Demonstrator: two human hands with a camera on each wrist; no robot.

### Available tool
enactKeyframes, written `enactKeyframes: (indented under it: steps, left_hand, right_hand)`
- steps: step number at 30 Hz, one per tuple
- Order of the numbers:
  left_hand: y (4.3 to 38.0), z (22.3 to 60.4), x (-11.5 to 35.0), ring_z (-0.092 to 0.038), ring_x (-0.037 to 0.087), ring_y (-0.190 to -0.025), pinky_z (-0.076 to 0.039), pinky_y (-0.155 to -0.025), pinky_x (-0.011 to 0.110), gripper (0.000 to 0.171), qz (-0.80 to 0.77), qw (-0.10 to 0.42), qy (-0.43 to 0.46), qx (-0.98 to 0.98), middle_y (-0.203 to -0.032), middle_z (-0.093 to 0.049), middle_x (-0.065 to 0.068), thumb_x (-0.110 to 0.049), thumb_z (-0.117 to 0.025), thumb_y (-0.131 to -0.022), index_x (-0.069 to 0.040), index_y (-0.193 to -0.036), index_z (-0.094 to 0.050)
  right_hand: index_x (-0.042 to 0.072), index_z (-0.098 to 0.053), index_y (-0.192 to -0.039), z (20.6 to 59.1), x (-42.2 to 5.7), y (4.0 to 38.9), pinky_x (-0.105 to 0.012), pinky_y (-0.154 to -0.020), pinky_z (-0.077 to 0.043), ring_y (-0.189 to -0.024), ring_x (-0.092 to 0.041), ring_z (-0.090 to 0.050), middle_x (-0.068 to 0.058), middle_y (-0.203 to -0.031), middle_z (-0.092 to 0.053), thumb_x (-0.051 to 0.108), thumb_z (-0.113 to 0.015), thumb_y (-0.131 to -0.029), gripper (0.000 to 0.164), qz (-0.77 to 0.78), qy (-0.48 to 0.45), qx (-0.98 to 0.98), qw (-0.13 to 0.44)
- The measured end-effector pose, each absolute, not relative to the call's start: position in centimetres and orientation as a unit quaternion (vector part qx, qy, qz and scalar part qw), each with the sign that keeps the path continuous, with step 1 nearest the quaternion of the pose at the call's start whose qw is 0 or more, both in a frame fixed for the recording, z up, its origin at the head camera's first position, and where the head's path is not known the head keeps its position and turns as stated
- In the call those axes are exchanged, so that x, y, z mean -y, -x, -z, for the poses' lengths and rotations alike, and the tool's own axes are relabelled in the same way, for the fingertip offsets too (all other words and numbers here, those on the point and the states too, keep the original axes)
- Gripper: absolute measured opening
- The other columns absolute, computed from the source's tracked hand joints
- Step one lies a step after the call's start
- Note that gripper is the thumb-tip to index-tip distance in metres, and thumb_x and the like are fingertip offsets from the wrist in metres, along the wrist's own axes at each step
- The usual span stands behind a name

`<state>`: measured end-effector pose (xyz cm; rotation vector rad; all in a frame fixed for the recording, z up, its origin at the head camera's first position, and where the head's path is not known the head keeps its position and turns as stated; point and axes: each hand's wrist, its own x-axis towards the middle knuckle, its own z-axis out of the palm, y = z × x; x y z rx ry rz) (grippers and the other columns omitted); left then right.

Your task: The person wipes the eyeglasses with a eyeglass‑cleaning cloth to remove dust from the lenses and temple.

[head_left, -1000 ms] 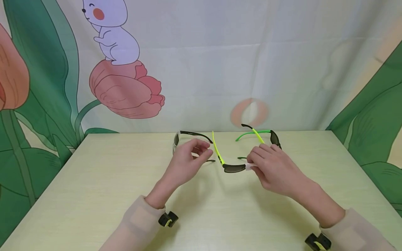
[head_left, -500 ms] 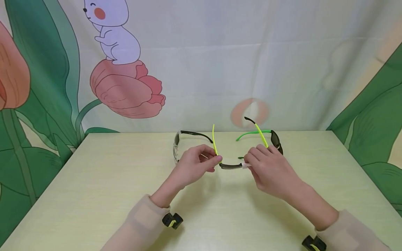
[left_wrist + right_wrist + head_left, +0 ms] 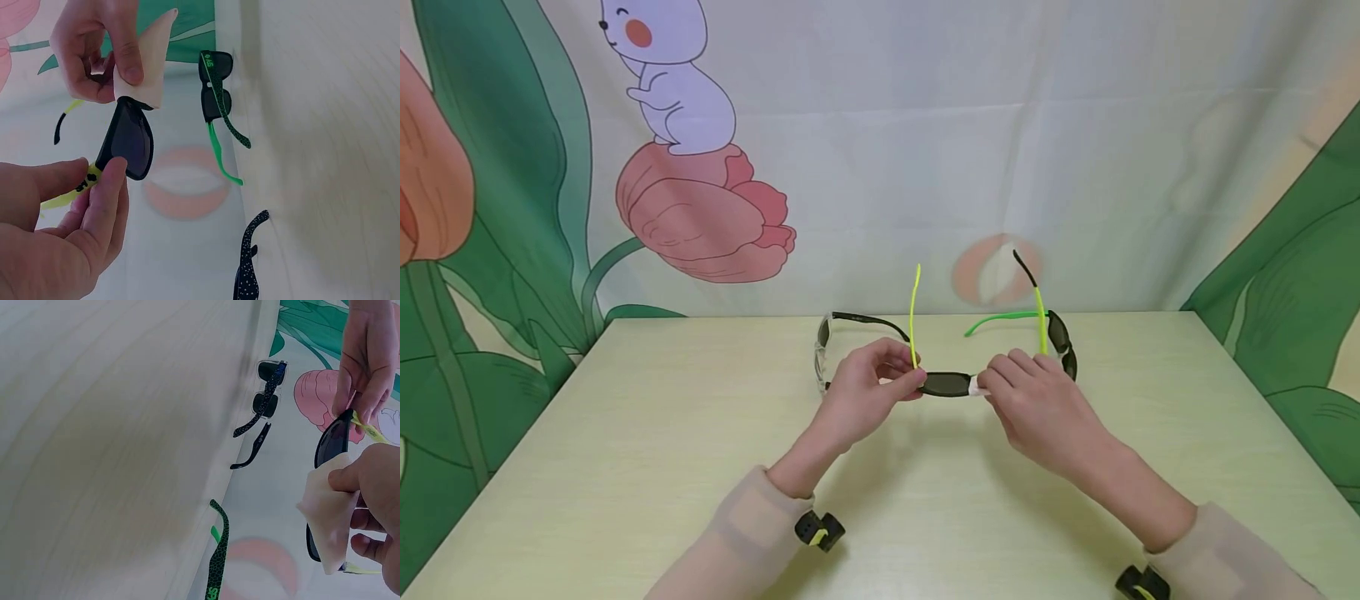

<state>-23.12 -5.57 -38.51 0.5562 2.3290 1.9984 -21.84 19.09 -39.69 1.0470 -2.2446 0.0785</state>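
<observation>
My left hand point(image 3: 872, 383) pinches a pair of black sunglasses point(image 3: 946, 384) by the left hinge, thumb and fingers at the base of its yellow temple. The sunglasses are held up over the table with both temples unfolded and pointing away. A white cloth point(image 3: 328, 506) is folded over the lens on the other side. My right hand point(image 3: 1048, 404) grips that lens through the cloth, thumb on one face and fingers behind. In the left wrist view, the bare dark lens point(image 3: 132, 140) shows between the two hands. The cloth hides most of the covered lens.
Behind my left hand, clear-framed sunglasses point(image 3: 265, 403) with dark speckled temples stand at the table's back edge. Green-and-black sunglasses point(image 3: 1060, 337) stand behind my right hand. A printed curtain point(image 3: 880, 167) hangs beyond the pale wooden table point(image 3: 625, 433).
My left hand has moved in and taken hold of the sunglasses at the hinge. The sunglasses have tipped so their temples point higher, and the bare lens now faces me.
</observation>
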Motion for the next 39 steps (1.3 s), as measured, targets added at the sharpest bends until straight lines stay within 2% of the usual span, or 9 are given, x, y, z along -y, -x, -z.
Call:
enactKeyframes:
  steps: [6, 13, 17, 22, 28, 32, 39]
  left_hand:
    - [23.1, 38.7, 5.7, -0.071, 0.023, -0.094, -0.061, -0.079, 0.029, 0.012, -0.584, -0.044, -0.193, -0.788, -0.099, -0.069, 0.008, 0.0, -0.074, -0.094, 0.0, -0.104, -0.067]
    - [23.1, 38.7, 5.7, -0.07, 0.024, -0.104, -0.058, -0.087, 0.04, 0.014, -0.529, -0.083, -0.176, -0.826, -0.104, -0.07, 0.006, -0.007, -0.077, -0.093, -0.003, -0.105, -0.069]
    - [23.2, 38.8, 5.7, -0.07, 0.025, -0.104, -0.058, -0.086, 0.041, 0.014, -0.526, -0.083, -0.183, -0.827, -0.104, -0.071, 0.007, -0.007, -0.076, -0.094, -0.003, -0.105, -0.068]
    - [23.2, 39.0, 5.6, -0.071, 0.023, -0.103, -0.059, -0.085, 0.039, 0.015, -0.531, -0.067, -0.187, -0.824, -0.102, -0.07, 0.004, -0.006, -0.077, -0.093, -0.006, -0.104, -0.068]
    - [23.0, 39.1, 5.3, -0.071, 0.022, -0.102, -0.059, -0.086, 0.039, 0.015, -0.542, -0.044, -0.193, -0.817, -0.101, -0.071, 0.003, -0.005, -0.077, -0.092, -0.006, -0.104, -0.067]
    - [22.9, 39.2, 5.2, -0.071, 0.023, -0.104, -0.058, -0.088, 0.04, 0.015, -0.549, -0.032, -0.197, -0.812, -0.103, -0.072, 0.004, -0.006, -0.076, -0.093, -0.006, -0.105, -0.067]
    - [22.7, 39.1, 5.2, -0.07, 0.023, -0.106, -0.058, -0.088, 0.039, 0.014, -0.55, -0.028, -0.205, -0.809, -0.106, -0.072, 0.005, -0.008, -0.075, -0.095, -0.008, -0.106, -0.065]
  right_hand:
    - [0.003, -0.069, -0.097, 39.5, -19.0, 21.8, -0.033, -0.064, -0.054, -0.084, -0.026, -0.059, -0.008, -0.095, -0.063, -0.002, -0.081, -0.083, 0.019, -0.052, -0.4, 0.86, 0.312]
    - [0.006, -0.075, -0.105, 39.4, -18.9, 21.5, -0.032, -0.057, -0.058, -0.086, -0.024, -0.064, -0.008, -0.097, -0.062, -0.007, -0.084, -0.079, 0.03, -0.136, -0.383, 0.852, 0.329]
    - [0.004, -0.076, -0.11, 39.2, -18.7, 21.5, -0.032, -0.062, -0.06, -0.087, -0.025, -0.065, -0.01, -0.1, -0.063, -0.012, -0.084, -0.077, 0.037, -0.167, -0.385, 0.839, 0.346]
    - [0.0, -0.073, -0.113, 38.8, -18.2, 21.6, -0.034, -0.07, -0.061, -0.091, -0.024, -0.067, -0.01, -0.102, -0.067, -0.009, -0.082, -0.081, 0.035, -0.205, -0.386, 0.828, 0.353]
    - [0.002, -0.073, -0.099, 38.5, -17.4, 21.9, -0.034, -0.073, -0.062, -0.089, -0.022, -0.069, -0.007, -0.098, -0.07, -0.008, -0.085, -0.079, 0.025, -0.241, -0.391, 0.818, 0.347]
    - [0.002, -0.076, -0.095, 38.3, -16.9, 22.1, -0.032, -0.075, -0.061, -0.091, -0.022, -0.066, -0.005, -0.095, -0.069, -0.007, -0.085, -0.079, 0.021, -0.211, -0.411, 0.827, 0.321]
    - [0.007, -0.078, -0.094, 38.5, -16.3, 22.3, -0.03, -0.066, -0.056, -0.085, -0.021, -0.062, -0.003, -0.091, -0.064, -0.001, -0.083, -0.084, 0.013, -0.174, -0.425, 0.846, 0.27]
